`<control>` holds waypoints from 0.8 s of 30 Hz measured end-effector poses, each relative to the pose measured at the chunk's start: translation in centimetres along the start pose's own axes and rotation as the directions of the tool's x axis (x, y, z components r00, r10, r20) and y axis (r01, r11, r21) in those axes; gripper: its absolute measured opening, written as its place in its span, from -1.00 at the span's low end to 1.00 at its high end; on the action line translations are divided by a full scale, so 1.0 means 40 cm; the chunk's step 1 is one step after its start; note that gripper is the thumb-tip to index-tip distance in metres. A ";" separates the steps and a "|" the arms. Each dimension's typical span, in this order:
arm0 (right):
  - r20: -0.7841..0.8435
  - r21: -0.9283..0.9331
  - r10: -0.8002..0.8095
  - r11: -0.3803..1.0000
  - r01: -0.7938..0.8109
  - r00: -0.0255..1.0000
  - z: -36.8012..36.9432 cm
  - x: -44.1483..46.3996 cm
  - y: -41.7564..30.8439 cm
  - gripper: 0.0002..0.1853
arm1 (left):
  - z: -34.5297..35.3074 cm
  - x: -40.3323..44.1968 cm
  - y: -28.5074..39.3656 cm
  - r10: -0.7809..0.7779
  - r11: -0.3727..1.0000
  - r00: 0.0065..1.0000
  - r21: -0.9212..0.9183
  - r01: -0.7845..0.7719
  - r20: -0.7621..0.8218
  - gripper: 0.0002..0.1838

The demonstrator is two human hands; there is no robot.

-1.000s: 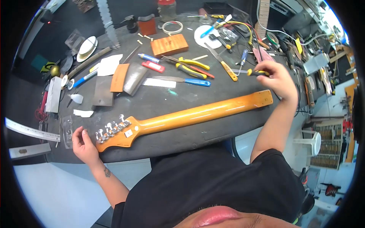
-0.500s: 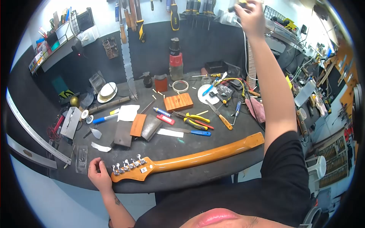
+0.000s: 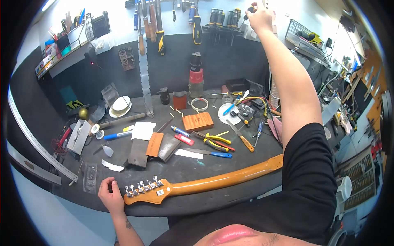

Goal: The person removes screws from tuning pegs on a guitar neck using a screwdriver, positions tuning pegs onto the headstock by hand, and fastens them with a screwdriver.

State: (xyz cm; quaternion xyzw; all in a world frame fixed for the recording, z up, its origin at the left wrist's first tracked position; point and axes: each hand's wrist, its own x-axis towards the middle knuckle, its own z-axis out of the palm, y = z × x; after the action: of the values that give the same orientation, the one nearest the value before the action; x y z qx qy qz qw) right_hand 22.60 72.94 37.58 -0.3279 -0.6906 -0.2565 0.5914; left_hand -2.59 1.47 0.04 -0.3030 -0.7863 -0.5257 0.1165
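Note:
A wooden guitar neck [image 3: 221, 181] lies back side up along the front of the dark bench, its headstock with several metal tuners at the left. Beside the headstock tip rests my left hand [image 3: 111, 196], fingers loosely curled with a gap to the thumb, nothing seen in it. My right hand [image 3: 260, 17] is raised high at the wall, closed on a dark-handled screwdriver [image 3: 249, 12], near the rack of screwdrivers [image 3: 223, 18]. The screwdriver's shaft is not clearly visible.
Pliers [image 3: 215, 144], a blue-handled spatula [image 3: 221, 154], a wooden-handled knife [image 3: 246, 143] and a wooden block [image 3: 198, 121] lie behind the neck. A long metal ruler [image 3: 37, 141] stands at the left. Saws and tools hang on the wall. My right arm crosses above the bench's right side.
My right hand has gone from the right of the bench up to the wall rack, still holding the screwdriver. The view has tilted upward. My left hand remains beside the headstock.

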 end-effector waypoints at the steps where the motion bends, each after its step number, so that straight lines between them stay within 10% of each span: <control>1: 0.006 0.026 0.017 1.000 -0.017 1.000 -0.001 0.004 -0.001 -0.51 | 0.003 -0.002 -0.003 0.006 1.000 1.000 0.001 -0.006 -0.007 -0.89; 18: 0.173 -0.030 0.096 0.995 -0.092 0.980 0.083 0.076 0.018 -0.45 | 0.005 0.000 0.003 0.006 1.000 1.000 0.005 -0.006 -0.026 -0.90; 24: 0.299 -0.186 -0.106 0.968 0.167 0.948 0.266 0.146 0.216 -0.44 | 0.007 0.011 0.014 0.074 0.997 0.997 0.021 -0.073 -0.028 -0.89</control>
State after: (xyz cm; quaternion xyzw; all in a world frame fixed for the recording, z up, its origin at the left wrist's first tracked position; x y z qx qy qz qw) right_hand 21.73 87.38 41.27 -0.3732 -0.7593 -0.3180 0.4279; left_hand -2.56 2.00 0.55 -0.3231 -0.7780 -0.5175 0.1500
